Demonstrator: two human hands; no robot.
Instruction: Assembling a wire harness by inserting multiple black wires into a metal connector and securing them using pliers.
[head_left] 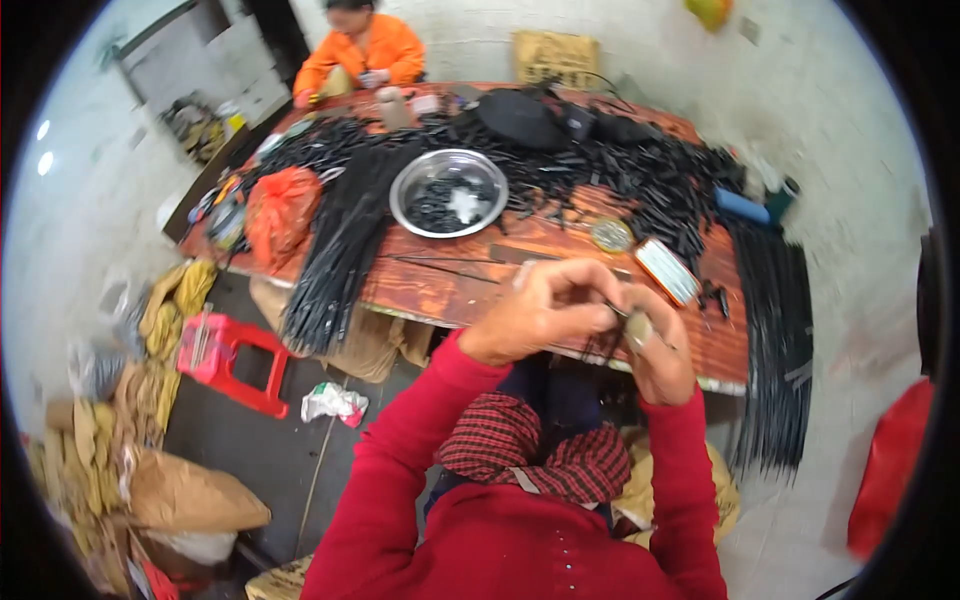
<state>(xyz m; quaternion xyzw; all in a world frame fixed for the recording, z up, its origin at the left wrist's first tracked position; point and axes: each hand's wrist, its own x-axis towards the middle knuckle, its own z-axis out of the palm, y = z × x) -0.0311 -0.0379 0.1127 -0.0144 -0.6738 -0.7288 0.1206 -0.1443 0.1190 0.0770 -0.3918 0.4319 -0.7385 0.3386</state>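
Note:
Over the table's front edge my left hand (545, 312) and my right hand (662, 350) meet, fingertips almost touching. Both are closed in a pinch on a small thin dark piece (617, 309), partly hidden by the fingers and blurred. A pale wrap covers one finger of my right hand. Behind my hands lie a flat metal strip (520, 254) and thin dark rods (445, 267). To the right of them is a white and orange box (667, 271), with a round clear-lidded tin (611, 235) next to it.
A steel bowl (400, 205) holds black pieces and something white. Piles of black strips (640, 165) cover the far table; long bundles (345, 250) overhang its edge. A red bag (280, 215) sits left. A co-worker in orange (385, 55) sits opposite. A red stool (225, 365) stands left.

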